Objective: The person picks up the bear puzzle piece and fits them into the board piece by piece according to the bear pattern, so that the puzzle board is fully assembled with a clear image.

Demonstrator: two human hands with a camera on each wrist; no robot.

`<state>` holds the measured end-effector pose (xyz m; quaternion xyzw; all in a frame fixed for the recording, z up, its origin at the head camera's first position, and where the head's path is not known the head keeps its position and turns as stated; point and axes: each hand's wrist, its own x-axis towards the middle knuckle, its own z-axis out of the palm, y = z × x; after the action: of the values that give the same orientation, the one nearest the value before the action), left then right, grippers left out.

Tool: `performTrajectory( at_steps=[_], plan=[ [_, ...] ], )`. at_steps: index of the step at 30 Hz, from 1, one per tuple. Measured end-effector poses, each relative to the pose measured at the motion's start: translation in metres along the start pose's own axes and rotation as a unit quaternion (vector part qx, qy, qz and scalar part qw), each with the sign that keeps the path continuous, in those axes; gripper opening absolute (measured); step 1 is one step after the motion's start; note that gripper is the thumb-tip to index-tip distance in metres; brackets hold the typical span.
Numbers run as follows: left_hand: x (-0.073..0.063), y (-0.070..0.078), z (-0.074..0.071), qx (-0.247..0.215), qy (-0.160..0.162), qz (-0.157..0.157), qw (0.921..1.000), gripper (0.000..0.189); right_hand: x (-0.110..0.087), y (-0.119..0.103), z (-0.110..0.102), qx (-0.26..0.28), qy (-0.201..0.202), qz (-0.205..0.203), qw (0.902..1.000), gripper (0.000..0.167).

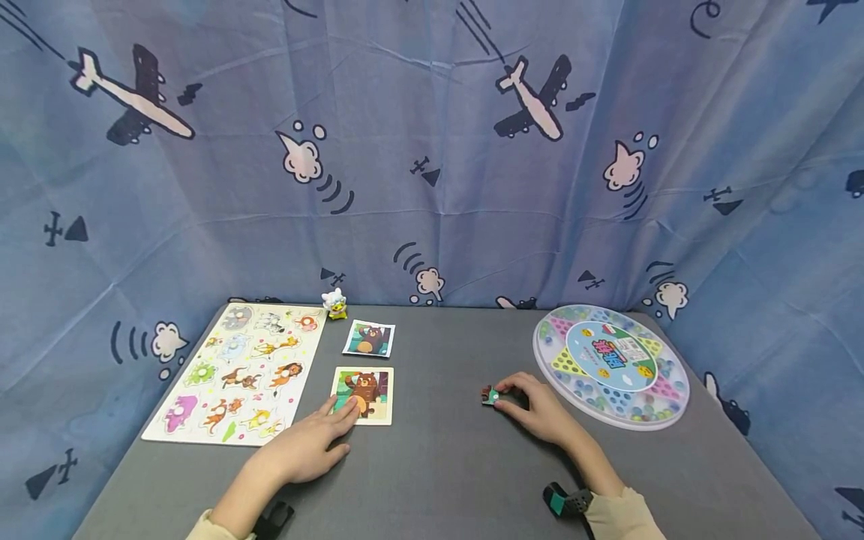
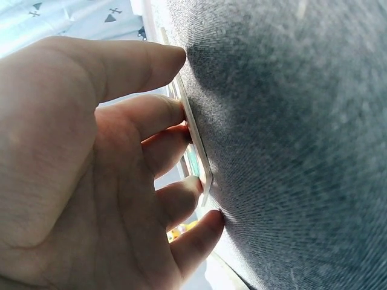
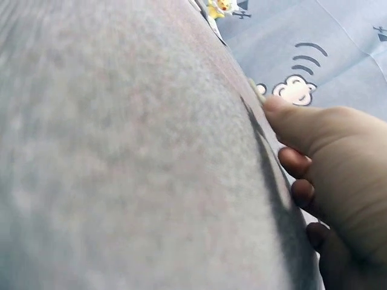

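Fingers of my left hand (image 1: 313, 442) rest, fairly straight, on the lower left of a bear puzzle (image 1: 378, 390) in a cream frame. The left wrist view shows the thin edge of the puzzle board (image 2: 195, 130) flat on the table under those fingertips (image 2: 192, 184). My right hand (image 1: 536, 409) pinches a small green and brown puzzle piece (image 1: 489, 395) between thumb and fingers, low over the table to the right of the puzzle. In the right wrist view my right hand (image 3: 338, 163) mostly hides that piece. Behind the puzzle lies a matching bear picture card (image 1: 369, 339).
A large cream animal board (image 1: 253, 375) lies at the left. At its far right corner stands a small white and yellow figurine (image 1: 335, 304). The round game box (image 1: 610, 360) is close beyond my right hand. A blue curtain (image 1: 432, 150) hangs behind the grey table (image 1: 432, 480).
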<state>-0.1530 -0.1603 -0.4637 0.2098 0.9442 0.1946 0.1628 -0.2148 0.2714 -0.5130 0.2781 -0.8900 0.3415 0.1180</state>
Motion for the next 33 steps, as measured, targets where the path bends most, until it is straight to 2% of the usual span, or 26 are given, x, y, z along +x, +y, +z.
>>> performTrajectory(
  at_steps=[6, 11, 17, 22, 29, 33],
  plan=[
    [-0.001, 0.0, 0.0, -0.002, 0.004, 0.009, 1.0, 0.061, 0.015, -0.006, 0.001, 0.008, -0.003, 0.065, 0.9979, 0.017],
    [-0.002, -0.001, 0.0, -0.003, 0.006, 0.019, 0.9998, 0.061, 0.031, -0.018, 0.003, 0.01, -0.011, 0.094, 0.9955, 0.019],
    [-0.002, 0.0, -0.002, -0.003, 0.007, 0.018, 0.9998, 0.061, 0.051, -0.042, 0.018, 0.027, -0.003, 0.075, 0.9968, 0.02],
    [-0.001, -0.001, 0.0, 0.001, 0.006, 0.015, 0.9999, 0.062, 0.066, -0.063, 0.039, 0.038, -0.013, 0.059, 0.9974, 0.019],
    [0.0, -0.001, 0.001, 0.006, 0.0, 0.01, 0.9999, 0.063, 0.074, -0.097, 0.07, 0.047, -0.052, 0.032, 0.997, 0.018],
    [0.001, -0.001, 0.001, 0.007, 0.002, 0.008, 0.9999, 0.063, 0.076, -0.11, 0.088, 0.043, -0.061, 0.011, 0.9971, 0.019]
  ],
)
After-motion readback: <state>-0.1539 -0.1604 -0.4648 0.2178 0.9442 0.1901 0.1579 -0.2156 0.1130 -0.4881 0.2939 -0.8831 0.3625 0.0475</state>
